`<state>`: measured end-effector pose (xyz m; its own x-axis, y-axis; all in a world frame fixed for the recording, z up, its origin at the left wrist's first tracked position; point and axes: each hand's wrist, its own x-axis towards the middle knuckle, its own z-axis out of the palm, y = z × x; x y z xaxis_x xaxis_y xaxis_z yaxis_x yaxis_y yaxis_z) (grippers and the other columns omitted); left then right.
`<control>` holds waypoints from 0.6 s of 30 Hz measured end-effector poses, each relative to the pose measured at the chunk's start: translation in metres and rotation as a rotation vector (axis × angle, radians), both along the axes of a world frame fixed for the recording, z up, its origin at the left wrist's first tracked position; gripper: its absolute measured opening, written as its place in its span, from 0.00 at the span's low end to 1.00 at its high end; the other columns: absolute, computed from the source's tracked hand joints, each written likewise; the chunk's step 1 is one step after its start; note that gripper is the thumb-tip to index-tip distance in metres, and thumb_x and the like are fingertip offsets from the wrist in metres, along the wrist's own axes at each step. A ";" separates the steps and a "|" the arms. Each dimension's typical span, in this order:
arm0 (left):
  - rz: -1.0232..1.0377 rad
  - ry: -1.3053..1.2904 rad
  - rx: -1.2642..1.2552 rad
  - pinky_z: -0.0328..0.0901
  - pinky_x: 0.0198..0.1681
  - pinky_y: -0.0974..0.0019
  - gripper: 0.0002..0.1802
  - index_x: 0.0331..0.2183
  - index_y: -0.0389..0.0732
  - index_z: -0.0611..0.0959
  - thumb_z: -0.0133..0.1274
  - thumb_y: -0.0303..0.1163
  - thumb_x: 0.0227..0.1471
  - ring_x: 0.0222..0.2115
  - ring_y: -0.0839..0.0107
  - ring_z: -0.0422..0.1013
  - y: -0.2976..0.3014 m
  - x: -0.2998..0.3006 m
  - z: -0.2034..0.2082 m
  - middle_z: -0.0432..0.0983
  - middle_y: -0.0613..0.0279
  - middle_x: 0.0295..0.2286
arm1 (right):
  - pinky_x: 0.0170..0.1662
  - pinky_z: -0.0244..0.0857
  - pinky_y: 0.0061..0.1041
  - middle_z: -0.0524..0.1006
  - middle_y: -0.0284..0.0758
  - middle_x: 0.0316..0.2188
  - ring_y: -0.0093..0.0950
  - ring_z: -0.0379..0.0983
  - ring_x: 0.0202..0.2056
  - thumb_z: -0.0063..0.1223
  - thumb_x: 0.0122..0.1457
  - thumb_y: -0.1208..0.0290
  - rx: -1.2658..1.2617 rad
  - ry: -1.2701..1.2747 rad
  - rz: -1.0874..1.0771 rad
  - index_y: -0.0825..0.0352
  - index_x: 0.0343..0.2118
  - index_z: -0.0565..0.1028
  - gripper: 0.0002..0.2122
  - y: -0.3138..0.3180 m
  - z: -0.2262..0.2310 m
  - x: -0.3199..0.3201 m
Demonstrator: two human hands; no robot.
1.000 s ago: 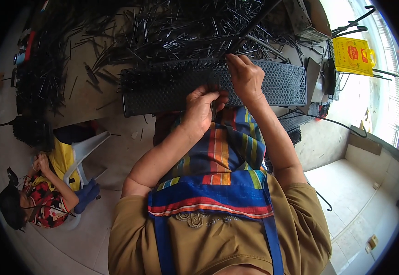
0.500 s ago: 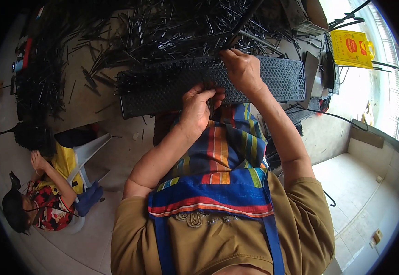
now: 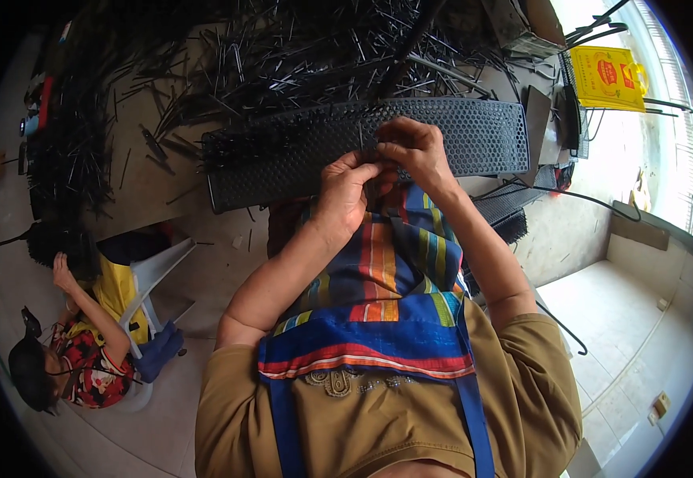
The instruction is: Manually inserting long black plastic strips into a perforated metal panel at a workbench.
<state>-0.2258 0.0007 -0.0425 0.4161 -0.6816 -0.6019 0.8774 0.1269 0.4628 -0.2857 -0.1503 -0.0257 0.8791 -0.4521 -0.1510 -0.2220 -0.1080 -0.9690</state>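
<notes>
A long, dark perforated panel [image 3: 474, 137] with round holes lies across the near edge of the table, over my lap. Thin black bristle-like strips [image 3: 270, 143] stand out of its left part. Over the panel's middle, my left hand [image 3: 345, 190] is closed in a pinch on thin dark strips, partly hidden by its fingers. My right hand [image 3: 418, 158] bends in beside it, thumb and fingertips pressed together next to the left fingertips. Whatever the right fingers pinch is too small to make out.
Loose black strips [image 3: 282, 60] are heaped on the table [image 3: 143, 175] beyond the panel. At the back right are an open box [image 3: 526, 32] and a yellow bag [image 3: 608, 78] on a rack. A co-worker [image 3: 95, 362] sits at the left, handling a dark bristly piece [image 3: 58, 245].
My right hand has come down from the panel's far edge toward me, to meet the left fingertips. My left hand stays nearly in place. The co-worker's hand has shifted slightly.
</notes>
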 end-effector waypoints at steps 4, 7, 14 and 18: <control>0.011 -0.047 0.138 0.73 0.37 0.66 0.10 0.39 0.39 0.80 0.48 0.19 0.56 0.33 0.68 0.78 -0.002 0.002 0.012 0.81 0.56 0.33 | 0.22 0.62 0.15 0.78 0.30 0.26 0.14 0.68 0.20 0.59 0.53 0.80 0.349 -0.040 -0.319 0.69 0.33 0.76 0.05 -0.014 0.006 0.003; 0.004 -0.030 0.130 0.73 0.35 0.66 0.10 0.40 0.39 0.79 0.48 0.19 0.55 0.33 0.69 0.78 0.000 0.002 0.008 0.81 0.57 0.34 | 0.19 0.58 0.15 0.77 0.29 0.25 0.13 0.66 0.18 0.58 0.53 0.83 0.162 -0.228 -0.449 0.68 0.32 0.75 0.05 -0.019 0.008 0.015; -0.001 -0.063 0.149 0.72 0.32 0.68 0.11 0.38 0.40 0.79 0.47 0.19 0.54 0.32 0.69 0.78 0.001 0.001 0.009 0.81 0.56 0.35 | 0.27 0.64 0.16 0.78 0.28 0.24 0.13 0.71 0.23 0.60 0.54 0.79 -0.506 -0.228 -0.401 0.69 0.31 0.77 0.03 -0.018 -0.010 0.028; -0.002 -0.056 0.115 0.72 0.32 0.68 0.10 0.37 0.40 0.79 0.47 0.19 0.55 0.32 0.68 0.78 0.002 0.004 0.006 0.81 0.55 0.34 | 0.30 0.69 0.30 0.79 0.37 0.27 0.37 0.78 0.28 0.59 0.51 0.74 -0.638 -0.148 -0.301 0.64 0.31 0.79 0.04 -0.016 -0.012 0.028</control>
